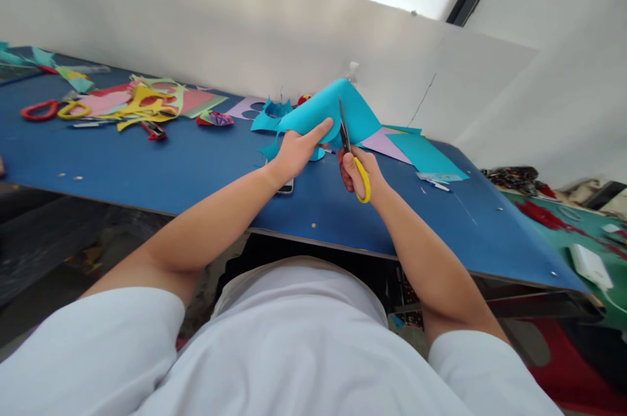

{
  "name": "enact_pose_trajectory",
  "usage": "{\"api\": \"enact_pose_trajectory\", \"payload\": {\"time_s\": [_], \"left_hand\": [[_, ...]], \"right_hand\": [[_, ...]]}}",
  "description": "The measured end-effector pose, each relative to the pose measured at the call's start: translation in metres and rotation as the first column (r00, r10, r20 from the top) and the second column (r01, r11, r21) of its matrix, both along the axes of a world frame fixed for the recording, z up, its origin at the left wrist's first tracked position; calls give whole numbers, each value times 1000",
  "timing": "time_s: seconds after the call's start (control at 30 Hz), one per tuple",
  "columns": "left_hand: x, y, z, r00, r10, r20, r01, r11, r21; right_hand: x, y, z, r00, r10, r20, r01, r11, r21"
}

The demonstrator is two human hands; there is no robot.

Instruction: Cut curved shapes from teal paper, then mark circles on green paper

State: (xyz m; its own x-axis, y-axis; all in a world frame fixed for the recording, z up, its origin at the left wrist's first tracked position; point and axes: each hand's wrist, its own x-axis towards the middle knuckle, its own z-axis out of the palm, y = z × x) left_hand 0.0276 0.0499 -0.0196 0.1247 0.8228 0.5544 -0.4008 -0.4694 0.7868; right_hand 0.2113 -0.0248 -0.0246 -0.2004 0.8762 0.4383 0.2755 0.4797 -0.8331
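My left hand (296, 151) pinches a bent sheet of turquoise paper (313, 106), its thumb lying along a rounded cut edge. In my right hand (360, 171) is a pair of scissors (364, 179) with yellow handles, my fingers closed round the loops. The blades point up and away from me, against the paper, whose right half folds down behind them. Whether the blades are parted is hard to see. Beneath my left wrist a phone (286, 188) is partly hidden on the blue table (215, 174).
Yellow paper scraps (147, 106), red scissors (40, 110) and a small red cutter (154, 131) lie to the left. On the right are a turquoise sheet (426, 153), a lilac sheet (386, 145) and a pen (438, 186). A clear bottle (352, 71) stands behind the paper.
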Motion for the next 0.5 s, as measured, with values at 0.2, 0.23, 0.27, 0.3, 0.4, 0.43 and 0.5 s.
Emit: {"api": "enact_pose_trajectory", "payload": {"time_s": [0.2,0.23,0.27,0.3,0.4,0.43,0.5], "left_hand": [[-1,0,1,1000,-13,26,13,1000,-5],[-1,0,1,1000,-16,22,16,1000,-4],[-1,-1,2,1000,-19,15,19,1000,1],[-2,-1,2,1000,-19,4,19,1000,11],[-3,-2,3,999,-15,-34,18,996,82],[-3,-2,3,999,-18,-44,23,994,106],[-4,-1,2,997,-35,-62,43,991,130]], "right_hand": [[0,4,-3,1000,-12,-2,12,1000,1],[0,4,-3,1000,-16,-2,16,1000,0],[0,5,-3,1000,-20,-2,20,1000,-3],[-1,5,-4,1000,-24,-1,24,1000,-8],[0,6,-5,1000,-26,7,26,999,-24],[0,6,-5,1000,-25,12,25,999,-28],[1,8,-7,1000,-25,16,26,999,-34]]}}
